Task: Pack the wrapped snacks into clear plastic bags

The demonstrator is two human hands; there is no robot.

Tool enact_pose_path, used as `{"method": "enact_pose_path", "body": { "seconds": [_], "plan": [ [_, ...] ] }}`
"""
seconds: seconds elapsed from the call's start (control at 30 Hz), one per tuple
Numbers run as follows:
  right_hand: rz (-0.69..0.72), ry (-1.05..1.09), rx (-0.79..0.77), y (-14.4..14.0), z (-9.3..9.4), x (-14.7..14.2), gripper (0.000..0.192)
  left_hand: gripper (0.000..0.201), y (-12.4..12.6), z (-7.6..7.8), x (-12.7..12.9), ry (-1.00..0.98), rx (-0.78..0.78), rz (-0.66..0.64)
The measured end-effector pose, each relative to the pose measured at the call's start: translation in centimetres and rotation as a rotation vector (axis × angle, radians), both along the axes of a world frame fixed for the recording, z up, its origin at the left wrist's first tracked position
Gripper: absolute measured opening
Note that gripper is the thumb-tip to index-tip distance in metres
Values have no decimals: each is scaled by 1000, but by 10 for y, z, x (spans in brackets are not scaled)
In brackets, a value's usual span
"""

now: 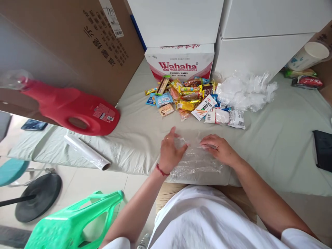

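A clear plastic bag [194, 160] lies flat and crinkled on the cloth-covered table at the front edge, between my hands. My left hand [169, 148], with a red cord bracelet at the wrist, is at the bag's upper left. Its thumb and index finger stand apart with a fold of the plastic between them. My right hand [219, 148] pinches the upper right of the bag with its fingertips. Just beyond the hands lies a pile of wrapped snacks [190, 97]. Crumpled clear plastic [245, 91] sits to the right of that pile.
A Wahaha water carton [178, 62] stands behind the snacks, beside white boxes [259, 52]. At left are a red jug [75, 107], a roll of plastic film [86, 150] and a large cardboard box [64, 45]. A green stool [75, 221] stands on the floor. Paper cups [308, 55] lie far right.
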State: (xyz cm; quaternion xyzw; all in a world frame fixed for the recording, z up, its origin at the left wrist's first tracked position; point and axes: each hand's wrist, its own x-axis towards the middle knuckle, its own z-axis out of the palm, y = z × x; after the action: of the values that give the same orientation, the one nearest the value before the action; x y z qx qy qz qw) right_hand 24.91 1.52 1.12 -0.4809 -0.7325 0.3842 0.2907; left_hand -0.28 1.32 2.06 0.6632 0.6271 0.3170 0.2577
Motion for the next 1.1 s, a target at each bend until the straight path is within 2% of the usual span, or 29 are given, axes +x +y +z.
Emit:
{"method": "enact_pose_path", "body": {
  "seconds": [0.03,0.07,0.17,0.3,0.37,0.43,0.47,0.5,0.53,0.6,0.63,0.67,0.7,0.77,0.83,0.9,1.0,1.1],
  "plan": [
    [-57,53,-60,2,-2,2,29,43,9,-2,0,-62,-67,5],
    [-132,98,-130,3,-4,6,32,34,17,-4,-2,-106,-117,36],
    [-362,131,-299,6,-11,18,41,41,35,-14,-14,-121,-154,170],
    [-468,-49,-280,11,-17,22,39,32,47,-27,-34,-51,-169,266],
    [-464,-150,-235,18,-17,16,39,32,46,-28,-41,39,-32,380],
    [-440,-243,-186,29,-16,10,37,44,41,-22,-44,172,210,481],
    [-423,-288,-160,35,-14,7,34,43,37,-19,-43,238,321,473],
    [-408,-332,-128,41,-12,6,30,38,33,-15,-41,292,392,391],
    [-401,-374,-81,45,-8,5,26,33,29,-12,-37,332,412,239],
    [-418,-436,84,47,4,4,27,32,24,-10,-27,388,336,-141],
    [-430,-450,196,43,11,3,30,34,24,-12,-22,411,267,-295],
    [-423,-452,307,36,18,2,32,37,24,-16,-16,433,199,-388],
    [-379,-446,402,26,25,0,33,42,25,-21,-12,455,144,-418],
    [-153,-432,488,-1,32,-5,34,50,26,-32,-6,496,79,-390],
    [137,-457,469,-30,29,-10,39,55,26,-40,-3,527,58,-361],
    [292,-526,431,-57,16,-12,37,56,24,-43,-3,543,47,-348],
    [269,-594,408,-87,-5,-7,19,57,22,-41,-3,549,31,-333],
    [222,-560,426,-108,-11,8,24,57,21,-39,-3,550,23,-325]
  ]
}}
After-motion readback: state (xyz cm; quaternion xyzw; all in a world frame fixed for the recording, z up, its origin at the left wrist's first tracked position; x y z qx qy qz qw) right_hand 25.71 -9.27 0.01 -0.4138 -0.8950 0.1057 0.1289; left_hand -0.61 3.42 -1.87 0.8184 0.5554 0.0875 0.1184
